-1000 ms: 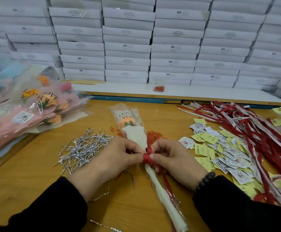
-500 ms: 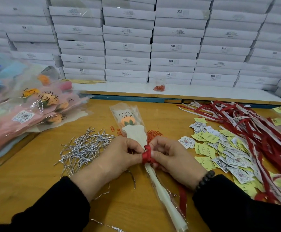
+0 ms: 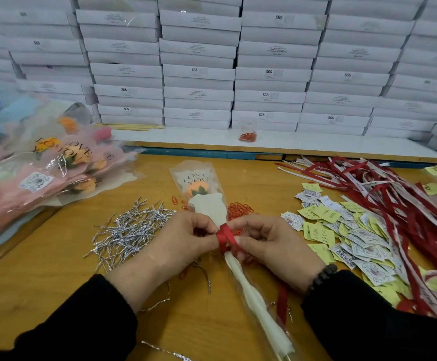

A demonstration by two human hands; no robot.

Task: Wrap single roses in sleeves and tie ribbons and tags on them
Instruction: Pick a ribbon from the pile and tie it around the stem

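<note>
A single orange rose in a clear "LOVE YOU" sleeve [image 3: 199, 186] with white paper lies on the wooden table [image 3: 43, 269], bloom pointing away from me. A red ribbon [image 3: 225, 237] is wound round the sleeve's neck. My left hand [image 3: 183, 241] pinches the ribbon from the left. From the right, my right hand [image 3: 272, 243] pinches it too, with a loose end trailing down by my right wrist. The stem end of the sleeve runs down between my forearms.
A heap of silver twist ties [image 3: 131, 227] lies left of the hands. Yellow and white tags [image 3: 342, 235] and red ribbons [image 3: 407, 204] cover the right side. Finished wrapped roses [image 3: 43, 178] pile up at far left. Orange paper clips [image 3: 239, 208] sit behind the sleeve. White boxes [image 3: 199, 71] are stacked behind.
The ribbon's loose end has been drawn further round the sleeve's neck and the wrap looks tighter. Both hands stay in the same place.
</note>
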